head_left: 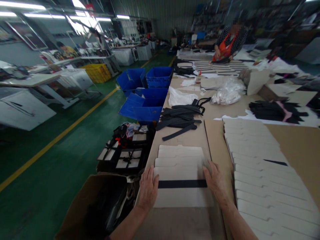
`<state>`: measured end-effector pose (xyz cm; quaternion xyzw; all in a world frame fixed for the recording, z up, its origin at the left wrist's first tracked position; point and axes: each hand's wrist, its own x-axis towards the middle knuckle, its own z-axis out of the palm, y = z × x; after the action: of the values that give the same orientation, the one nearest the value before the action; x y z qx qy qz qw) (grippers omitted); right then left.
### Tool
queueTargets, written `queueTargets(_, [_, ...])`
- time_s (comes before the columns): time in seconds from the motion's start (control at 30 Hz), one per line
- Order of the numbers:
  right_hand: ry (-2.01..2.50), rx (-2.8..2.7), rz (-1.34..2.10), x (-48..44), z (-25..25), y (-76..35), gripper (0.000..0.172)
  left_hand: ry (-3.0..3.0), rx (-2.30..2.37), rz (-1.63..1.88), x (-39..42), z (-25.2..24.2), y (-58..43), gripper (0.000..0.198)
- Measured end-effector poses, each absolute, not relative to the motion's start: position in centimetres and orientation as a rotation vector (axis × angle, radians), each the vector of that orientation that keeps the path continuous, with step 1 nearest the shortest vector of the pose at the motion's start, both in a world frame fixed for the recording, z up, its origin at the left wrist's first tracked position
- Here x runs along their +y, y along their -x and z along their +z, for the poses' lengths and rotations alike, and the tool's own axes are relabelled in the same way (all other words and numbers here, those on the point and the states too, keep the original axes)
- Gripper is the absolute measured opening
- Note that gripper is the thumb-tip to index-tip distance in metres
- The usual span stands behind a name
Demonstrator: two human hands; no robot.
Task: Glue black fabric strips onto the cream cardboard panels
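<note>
A cream sheet [181, 198] lies on the table in front of me with a black strip [182, 184] running straight across it. Behind it, more cream sheets [180, 152] overlap in a short row. My left hand [148, 187] rests at the sheet's left edge, fingers stretched out and thumb apart, near the strip's left end. At the opposite edge, my right hand [215, 178] is open too, its thumb by the strip's right end. Neither hand is closed around anything.
Black strips [180, 116] are heaped farther up the table. Many cream pieces [265, 180] overlap at my right. Blue bins [147, 103] and an open carton [82, 203] stand on the floor at left. A person in an orange apron [226, 46] works at the far end.
</note>
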<state>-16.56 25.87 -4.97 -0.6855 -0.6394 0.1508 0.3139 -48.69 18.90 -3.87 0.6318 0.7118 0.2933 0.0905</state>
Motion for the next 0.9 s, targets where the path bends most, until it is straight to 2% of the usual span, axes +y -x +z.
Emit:
queueTargets(0.27, [1.788, -1.847, 0.26, 26.3, -7.4, 19.1, 0.052, -2.073, 2.109, 0.706, 24.5, -5.8, 48.2, 0.056])
queueTargets(0.73, [1.855, -1.791, 0.162, 23.6, -7.4, 20.3, 0.057, -2.212, 2.105, 0.579, 23.5, -5.9, 48.1, 0.055])
queueTargets(0.9, [1.875, -1.811, 0.188, 23.8, -6.8, 20.4, 0.053, -2.262, 2.091, 0.563, 23.2, -5.9, 47.9, 0.056])
